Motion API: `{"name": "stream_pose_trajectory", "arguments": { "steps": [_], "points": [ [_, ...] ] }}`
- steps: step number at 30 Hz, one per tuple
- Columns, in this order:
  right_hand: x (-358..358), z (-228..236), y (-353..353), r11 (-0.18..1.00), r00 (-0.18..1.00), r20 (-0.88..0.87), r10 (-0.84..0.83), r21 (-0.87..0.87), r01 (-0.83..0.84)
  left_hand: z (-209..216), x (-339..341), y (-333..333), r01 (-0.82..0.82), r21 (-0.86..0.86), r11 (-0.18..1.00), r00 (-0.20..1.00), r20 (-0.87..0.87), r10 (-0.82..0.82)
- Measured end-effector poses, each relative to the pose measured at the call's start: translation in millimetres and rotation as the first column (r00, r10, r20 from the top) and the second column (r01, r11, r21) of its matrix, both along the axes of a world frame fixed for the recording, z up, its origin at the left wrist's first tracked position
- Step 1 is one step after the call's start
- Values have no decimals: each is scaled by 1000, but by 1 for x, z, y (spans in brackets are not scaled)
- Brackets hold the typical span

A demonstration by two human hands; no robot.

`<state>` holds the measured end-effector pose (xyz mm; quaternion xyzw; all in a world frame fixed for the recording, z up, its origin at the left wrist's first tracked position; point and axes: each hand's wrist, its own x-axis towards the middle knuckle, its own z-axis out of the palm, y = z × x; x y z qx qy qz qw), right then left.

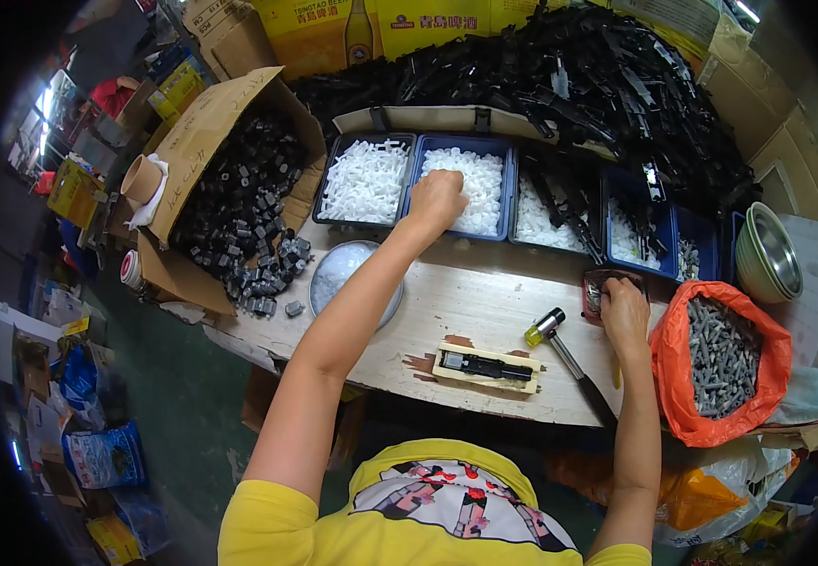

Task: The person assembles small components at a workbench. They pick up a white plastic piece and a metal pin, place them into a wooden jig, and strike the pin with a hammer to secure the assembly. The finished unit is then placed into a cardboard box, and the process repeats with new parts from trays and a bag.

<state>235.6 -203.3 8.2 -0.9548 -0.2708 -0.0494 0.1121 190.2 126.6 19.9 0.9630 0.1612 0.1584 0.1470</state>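
My left hand [437, 200] reaches over a blue bin [507, 203] of small white plastic parts [478, 179]. Its fingers are curled closed, and whatever they pinch is hidden. Low over a small reddish box [594, 283] at the right, my right hand [624, 307] has its fingers bent together and dipped in. What they grip cannot be made out. Between the hands, a long black plastic part [498, 369] lies in a pale fixture [446, 374]. Beside it rests a hammer [574, 358] with a black grip and a yellow-and-silver head.
Black parts [607, 85] heap behind the row of bins. At left, a tipped cardboard box [230, 99] spills dark blocks [239, 217]. A round dish [395, 300] lies under my left forearm. At right stand an orange bag [675, 377] of grey pieces and stacked bowls [758, 255].
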Motion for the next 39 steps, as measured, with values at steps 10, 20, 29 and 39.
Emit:
{"name": "stream_pose_trajectory", "arguments": {
  "steps": [10, 20, 29, 39],
  "points": [
    [1, 0, -14, 943, 994, -7, 108, 318, -100, 34, -31, 8, 165, -827, 537, 980, 199, 4],
    [-28, 18, -3, 769, 988, -71, 137, 636, -61, 31, -97, -32, 319, -939, -130, 941, 297, 164],
    [-111, 46, 55, 568, 809, -265, 524, 817, -100, 12, -156, -104, 290, -956, -30, 954, 292, -74],
    [-126, 46, 78, 530, 773, -148, 617, 804, -270, 18, -171, -111, 296, -925, 238, 946, 249, -208]
  ]
}}
